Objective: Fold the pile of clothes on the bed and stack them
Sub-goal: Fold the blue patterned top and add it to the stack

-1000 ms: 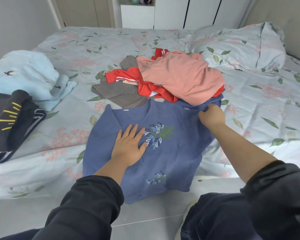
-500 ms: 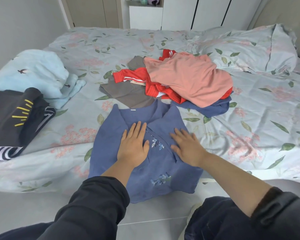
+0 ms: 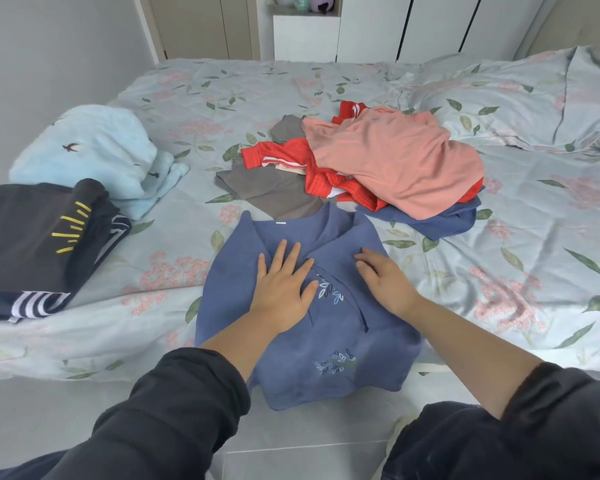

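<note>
**Blue top: soft, light, pin then fold**

Blue top (image 3: 326,368) lay at bottom centre of frame on the bed's (image 3: 222,98) near edge, hem hanging over. Left hand (image 3: 284,289) & right hand (image 3: 385,282) both lay flat on it, fingers straight, gripping nothing, w/ a folded-over flap under the right one. Fabric looked thin & limp, prob. shifts easily; best taken at the unfolded frame-left shoulder edge. Unfolded pile (image 3: 395,161) sat just behind, centre-right.

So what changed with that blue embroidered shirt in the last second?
The right hand pulled the right side of the blue embroidered shirt inward over its front, let go, and now lies flat on the fold. The left hand stayed flat on the shirt's middle; the pink, red and grey clothes pile did not move.
</note>
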`<state>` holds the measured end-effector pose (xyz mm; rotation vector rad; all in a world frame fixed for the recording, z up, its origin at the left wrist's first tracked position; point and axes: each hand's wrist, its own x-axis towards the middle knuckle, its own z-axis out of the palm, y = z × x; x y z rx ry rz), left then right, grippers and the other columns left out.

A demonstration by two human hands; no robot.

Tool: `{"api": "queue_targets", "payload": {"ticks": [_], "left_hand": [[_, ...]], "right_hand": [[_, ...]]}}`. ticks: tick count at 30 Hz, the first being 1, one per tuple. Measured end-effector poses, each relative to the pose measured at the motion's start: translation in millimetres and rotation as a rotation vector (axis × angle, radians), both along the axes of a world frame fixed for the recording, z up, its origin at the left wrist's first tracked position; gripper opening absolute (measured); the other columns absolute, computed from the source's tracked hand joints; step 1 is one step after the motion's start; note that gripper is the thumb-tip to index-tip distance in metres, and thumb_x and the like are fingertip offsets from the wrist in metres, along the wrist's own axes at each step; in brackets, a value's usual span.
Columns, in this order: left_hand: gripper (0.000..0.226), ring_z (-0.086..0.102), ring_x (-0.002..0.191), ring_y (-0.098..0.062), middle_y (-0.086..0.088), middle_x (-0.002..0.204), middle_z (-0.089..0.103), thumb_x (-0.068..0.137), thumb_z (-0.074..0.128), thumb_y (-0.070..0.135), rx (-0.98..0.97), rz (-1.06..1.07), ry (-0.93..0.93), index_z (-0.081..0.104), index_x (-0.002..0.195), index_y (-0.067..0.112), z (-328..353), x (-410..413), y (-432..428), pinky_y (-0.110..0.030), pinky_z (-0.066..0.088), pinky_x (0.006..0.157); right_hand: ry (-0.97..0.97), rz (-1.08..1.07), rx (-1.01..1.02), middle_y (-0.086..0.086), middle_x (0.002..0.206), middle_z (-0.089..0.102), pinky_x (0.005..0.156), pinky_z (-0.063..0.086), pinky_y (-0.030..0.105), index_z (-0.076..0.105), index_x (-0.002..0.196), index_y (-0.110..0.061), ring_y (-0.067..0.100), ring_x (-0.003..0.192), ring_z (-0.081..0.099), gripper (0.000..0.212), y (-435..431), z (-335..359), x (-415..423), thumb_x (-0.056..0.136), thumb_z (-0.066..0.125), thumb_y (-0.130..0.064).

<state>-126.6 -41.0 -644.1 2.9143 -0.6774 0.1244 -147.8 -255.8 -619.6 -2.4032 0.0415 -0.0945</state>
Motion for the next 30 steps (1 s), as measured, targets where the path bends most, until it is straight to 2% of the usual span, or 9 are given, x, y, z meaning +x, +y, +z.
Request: {"api": "queue_targets", "payload": {"ticks": [3, 8, 15, 19, 21, 23, 25, 27, 30], "left_hand": [[0.051, 0.000, 0.148, -0.021, -0.002, 0.160, 0.014, 0.099, 0.037, 0.035, -0.125, 0.125, -0.075, 0.033, 0.148, 0.022, 15, 23, 26, -0.049, 0.000, 0.117], [0.056, 0.038, 0.131, -0.035, -0.019, 0.143, 0.041, 0.093, 0.049, 0.016, -0.510, 0.643, 0.281, 0.031, 0.145, 0.005, 39, 77, 77, -0.038, 0.033, 0.103], [0.037, 0.055, 0.116, -0.034, -0.017, 0.119, 0.061, 0.086, 0.067, 0.011, -0.728, 0.633, 0.549, 0.062, 0.118, -0.007, 46, 114, 90, -0.035, 0.044, 0.097], [0.034, 0.056, 0.116, -0.032, -0.019, 0.123, 0.061, 0.088, 0.066, 0.014, -0.643, 0.640, 0.530, 0.064, 0.116, -0.005, 50, 126, 86, -0.035, 0.044, 0.098], [0.028, 0.056, 0.115, -0.035, -0.022, 0.119, 0.062, 0.089, 0.064, 0.010, -0.709, 0.619, 0.505, 0.064, 0.112, -0.006, 56, 130, 85, -0.038, 0.045, 0.098], [0.005, 0.062, 0.097, -0.033, -0.018, 0.090, 0.064, 0.087, 0.062, 0.004, -0.752, 0.591, 0.471, 0.066, 0.089, 0.003, 65, 133, 86, -0.036, 0.050, 0.083], [0.020, 0.055, 0.078, -0.023, -0.007, 0.067, 0.054, 0.084, 0.059, -0.001, -0.722, 0.545, 0.400, 0.057, 0.068, 0.011, 78, 140, 87, -0.028, 0.043, 0.065], [0.021, 0.053, 0.075, -0.019, -0.004, 0.068, 0.055, 0.083, 0.058, -0.003, -0.719, 0.513, 0.324, 0.058, 0.070, 0.014, 94, 145, 85, -0.026, 0.041, 0.061], [0.021, 0.054, 0.078, -0.017, -0.003, 0.078, 0.059, 0.084, 0.055, -0.004, -0.781, 0.480, 0.208, 0.063, 0.087, 0.015, 124, 154, 81, -0.024, 0.044, 0.065]], "right_hand": [[-0.030, -0.178, 0.194, 0.010, 0.127, 0.055, 0.086, 0.030, 0.010, 0.055, 0.125, -0.005, 0.020, 0.114, 0.051, 0.032, -9, 16, 21, 0.094, 0.053, -0.011], [0.199, -0.246, 0.236, 0.014, 0.114, 0.059, 0.090, 0.043, 0.033, 0.045, 0.134, 0.000, 0.027, 0.108, 0.053, 0.043, -21, 27, 82, 0.092, 0.051, -0.005], [0.386, -0.214, 0.347, 0.013, 0.118, 0.061, 0.094, 0.048, 0.043, 0.048, 0.136, -0.005, 0.026, 0.100, 0.058, 0.055, -24, 20, 130, 0.083, 0.058, 0.005], [0.447, -0.196, 0.431, 0.008, 0.105, 0.060, 0.069, 0.049, 0.031, 0.057, 0.118, -0.005, 0.020, 0.086, 0.056, 0.045, -23, 25, 137, 0.077, 0.059, 0.013], [0.393, -0.183, 0.458, 0.010, 0.084, 0.060, 0.069, 0.045, 0.033, 0.062, 0.084, 0.004, 0.021, 0.078, 0.053, 0.016, -24, 31, 138, 0.077, 0.057, 0.017], [0.313, -0.188, 0.553, 0.009, 0.067, 0.059, 0.066, 0.044, 0.032, 0.058, 0.066, -0.004, 0.022, 0.069, 0.052, 0.028, -26, 42, 139, 0.078, 0.052, 0.021], [0.238, -0.165, 0.651, 0.009, 0.065, 0.060, 0.066, 0.045, 0.030, 0.061, 0.057, -0.006, 0.022, 0.065, 0.053, 0.039, -28, 58, 139, 0.077, 0.048, 0.026], [0.162, -0.131, 0.647, 0.002, 0.061, 0.062, 0.063, 0.048, 0.025, 0.062, 0.052, -0.009, 0.014, 0.058, 0.056, 0.045, -29, 77, 141, 0.076, 0.048, 0.026], [0.050, -0.157, 0.515, -0.007, 0.051, 0.061, 0.061, 0.048, 0.024, 0.064, 0.068, -0.004, 0.012, 0.060, 0.054, 0.028, -28, 109, 148, 0.077, 0.054, 0.021]]}}
